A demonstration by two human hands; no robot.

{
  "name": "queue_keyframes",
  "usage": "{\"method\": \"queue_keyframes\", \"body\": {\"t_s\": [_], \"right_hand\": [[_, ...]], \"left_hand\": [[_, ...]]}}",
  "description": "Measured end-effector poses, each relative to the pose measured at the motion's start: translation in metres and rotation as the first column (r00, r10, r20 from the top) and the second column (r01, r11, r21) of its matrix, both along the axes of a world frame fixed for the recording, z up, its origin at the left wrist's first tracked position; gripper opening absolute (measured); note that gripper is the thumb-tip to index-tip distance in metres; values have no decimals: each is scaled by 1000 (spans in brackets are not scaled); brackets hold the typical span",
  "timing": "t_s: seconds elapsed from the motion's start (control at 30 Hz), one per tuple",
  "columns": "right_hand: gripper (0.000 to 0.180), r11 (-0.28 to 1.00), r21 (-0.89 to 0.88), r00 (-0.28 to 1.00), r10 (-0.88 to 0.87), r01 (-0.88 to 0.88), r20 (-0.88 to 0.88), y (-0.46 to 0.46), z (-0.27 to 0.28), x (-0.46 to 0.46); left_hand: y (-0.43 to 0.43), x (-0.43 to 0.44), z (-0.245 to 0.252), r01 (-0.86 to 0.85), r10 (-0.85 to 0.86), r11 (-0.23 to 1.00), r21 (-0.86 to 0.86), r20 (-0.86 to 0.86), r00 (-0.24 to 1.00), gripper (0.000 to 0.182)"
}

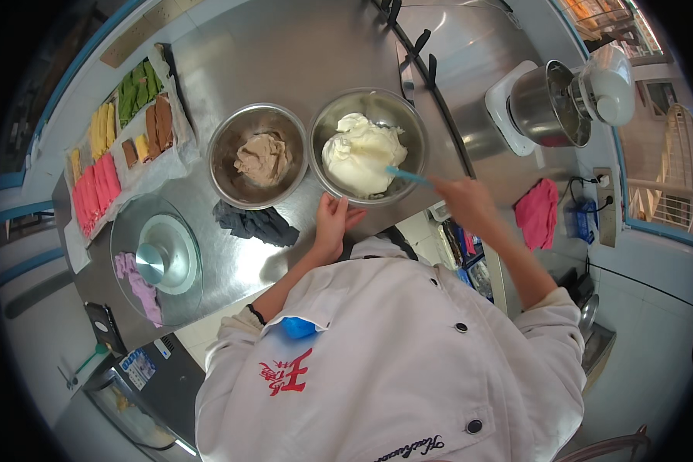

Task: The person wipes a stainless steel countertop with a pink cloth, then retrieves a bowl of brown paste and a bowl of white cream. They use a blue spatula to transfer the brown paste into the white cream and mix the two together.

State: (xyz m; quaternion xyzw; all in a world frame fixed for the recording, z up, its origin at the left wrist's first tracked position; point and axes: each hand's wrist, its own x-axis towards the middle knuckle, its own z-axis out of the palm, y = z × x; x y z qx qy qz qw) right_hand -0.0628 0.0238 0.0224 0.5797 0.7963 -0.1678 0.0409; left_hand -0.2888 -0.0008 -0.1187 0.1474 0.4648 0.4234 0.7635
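Note:
My right hand (465, 202) is closed around the handle of a light-blue spatula (410, 175), whose tip touches white cream (362, 155) in a steel mixing bowl (418, 124). At that bowl's near rim is my left hand (333, 222), its fingertips against the steel; whether it grips the rim is unclear. A second steel bowl (218, 173) stands close on the left, with a lump of light-brown cream (264, 159) inside. Just below this bowl a crumpled dark cloth (254, 224) lies on the steel table (231, 69).
On the left are a paper-lined tray (179, 144) of green, yellow, brown and pink rolls and a glass turntable (182, 303) with a purple cloth (141, 286). A stand mixer (554, 104), a pink cloth (537, 213) and a long-bladed knife (406, 78) are further right.

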Motion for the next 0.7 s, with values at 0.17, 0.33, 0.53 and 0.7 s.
{"method": "queue_keyframes", "body": {"t_s": [0.17, 0.33, 0.53, 0.7], "right_hand": [[28, 999, 14, 999, -31, 32, -34, 2, -6, 8], [27, 999, 26, 995, 32, -34, 95, 17, -32, -3], [31, 995, 100, 999, -23, 19, 36, 20, -21, 27], [41, 979, -7, 975, 204, -204, 90, 7, -35, -15]], "left_hand": [[-2, 0, -1, 17, -17, 1000, -3, -20, 1000, 15], [-6, 2, -3, 0, 0, 1000, -5, -5, 1000, 15], [-3, 0, -1, 3, -4, 1000, -16, -12, 1000, 13], [-2, 6, 5, -29, 29, 1000, -10, -14, 999, 8]]}}
